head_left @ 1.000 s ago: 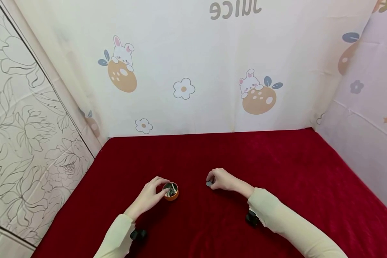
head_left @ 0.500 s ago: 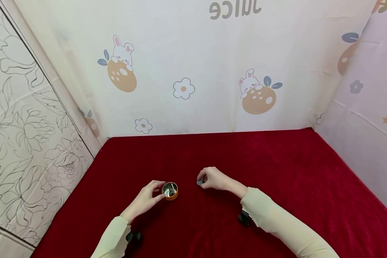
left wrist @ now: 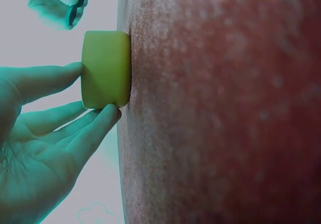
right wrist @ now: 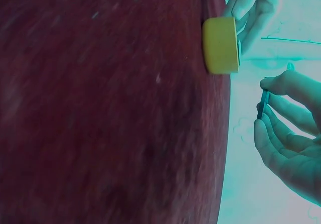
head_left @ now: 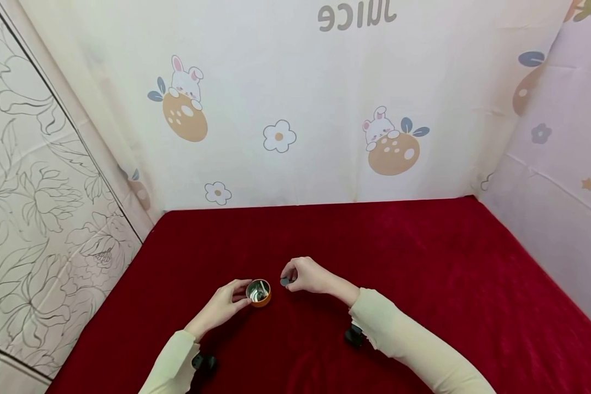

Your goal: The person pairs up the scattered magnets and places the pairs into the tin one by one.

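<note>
A small round orange tin (head_left: pixel 259 293) with a shiny inside stands on the red cloth. Something pale and something dark show in it, too small to make out. My left hand (head_left: pixel 220 306) holds the tin from the left, thumb on one side and fingers on the other; the left wrist view shows its plain side wall (left wrist: pixel 106 69). To the right of the tin, apart from it and above the cloth, my right hand (head_left: pixel 309 275) pinches a small flat dark grey piece with rounded ends (right wrist: pixel 263 103) between thumb and fingertips.
Red plush cloth (head_left: pixel 399 257) covers the table. A pale curtain (head_left: pixel 320 169) printed with rabbits and fruit hangs along its back edge, with a flower-line panel (head_left: pixel 44 191) on the left. A dark camera (head_left: pixel 354 335) sits under the right sleeve.
My right hand has moved left with the grey piece, coming close to the tin. My left fingers have drawn back from over the tin's mouth to its side.
</note>
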Tool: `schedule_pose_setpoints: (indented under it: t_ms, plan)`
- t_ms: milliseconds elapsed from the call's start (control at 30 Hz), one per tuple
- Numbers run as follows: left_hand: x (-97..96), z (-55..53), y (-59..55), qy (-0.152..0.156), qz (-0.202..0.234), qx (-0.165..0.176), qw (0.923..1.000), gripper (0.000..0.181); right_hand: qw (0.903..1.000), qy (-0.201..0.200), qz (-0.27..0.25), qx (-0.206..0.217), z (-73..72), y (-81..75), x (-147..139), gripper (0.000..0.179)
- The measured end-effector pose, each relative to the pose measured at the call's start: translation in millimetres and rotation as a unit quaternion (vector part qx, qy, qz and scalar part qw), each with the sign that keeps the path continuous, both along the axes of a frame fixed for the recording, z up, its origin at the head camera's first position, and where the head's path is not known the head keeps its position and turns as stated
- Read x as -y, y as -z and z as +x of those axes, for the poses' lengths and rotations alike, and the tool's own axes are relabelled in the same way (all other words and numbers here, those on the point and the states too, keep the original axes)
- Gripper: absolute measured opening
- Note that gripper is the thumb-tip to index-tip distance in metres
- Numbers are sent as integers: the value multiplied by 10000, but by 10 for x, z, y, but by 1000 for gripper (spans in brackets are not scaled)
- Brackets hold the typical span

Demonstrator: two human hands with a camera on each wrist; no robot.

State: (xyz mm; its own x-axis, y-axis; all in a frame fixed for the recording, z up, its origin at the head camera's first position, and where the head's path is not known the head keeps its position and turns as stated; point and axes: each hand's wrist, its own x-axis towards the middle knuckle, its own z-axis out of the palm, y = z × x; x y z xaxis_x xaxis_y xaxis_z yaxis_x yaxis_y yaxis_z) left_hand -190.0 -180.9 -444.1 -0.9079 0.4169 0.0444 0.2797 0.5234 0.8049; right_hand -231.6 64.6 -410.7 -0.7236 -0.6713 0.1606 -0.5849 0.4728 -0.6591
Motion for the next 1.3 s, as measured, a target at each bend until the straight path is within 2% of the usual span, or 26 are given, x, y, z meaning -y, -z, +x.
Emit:
schedule_pose_setpoints:
  t_ms: [67,167,300,400,600,867,1300]
  plan:
    - [-1,-3,5,-2,19,-4,10000,41,10000,-5,7,20,7,-4,48,16]
    - [-36,55,-115,5,116,60,9999,40,10000,-12,5,44,13,-8,112,16]
    - [-28,32,-99,20,186,166,9997,40,10000,-16,-50,80,19,1,189,16]
    - [19,-42,26,30,162,164,9997,40,9998,-30,-102,182,26,5,242,16]
    - [31,-32,20,16,206,237,9995,41,9994,-81,-130,302,37,17,344,17]
    - [33,-28,19,-22,169,291,9994,42,9985,42,-238,501,69,36,488,16]
    - [45,-30,25,-49,217,357,9991,45,9979,190,-339,513,88,92,655,15]
